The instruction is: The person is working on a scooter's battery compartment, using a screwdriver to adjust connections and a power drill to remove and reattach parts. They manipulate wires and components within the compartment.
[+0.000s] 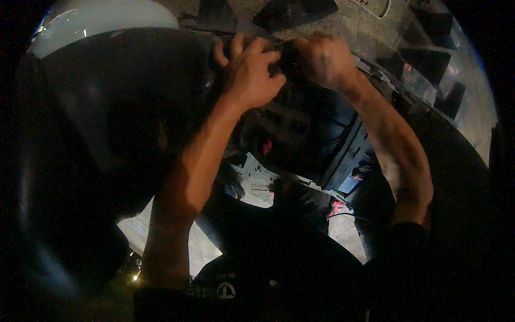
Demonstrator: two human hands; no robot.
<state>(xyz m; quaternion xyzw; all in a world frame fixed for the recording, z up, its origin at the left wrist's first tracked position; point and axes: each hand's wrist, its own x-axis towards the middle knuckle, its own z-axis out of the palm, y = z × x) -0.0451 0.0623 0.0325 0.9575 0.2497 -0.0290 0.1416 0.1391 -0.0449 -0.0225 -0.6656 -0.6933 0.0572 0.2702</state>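
Note:
Both my arms reach up to the far edge of a large, dark, curved panel (134, 75). My left hand (251, 72) rests at that edge with its fingers bent and apart, the thumb pointing toward the right hand. Just to its right, my right hand (324, 60) is closed, its fingers curled down at the edge. What lies inside those fingers is hidden by the hand and the darkness. Below the hands there is a dark, glossy surface (279, 118) with faint reflections.
A white, rounded, glossy body (107, 19) stands at the far left. A long grey metal strip (346, 153) runs below my right forearm. Several dark, angular pieces (295, 13) lie on the floor beyond the edge. A small light (135, 278) glows at lower left.

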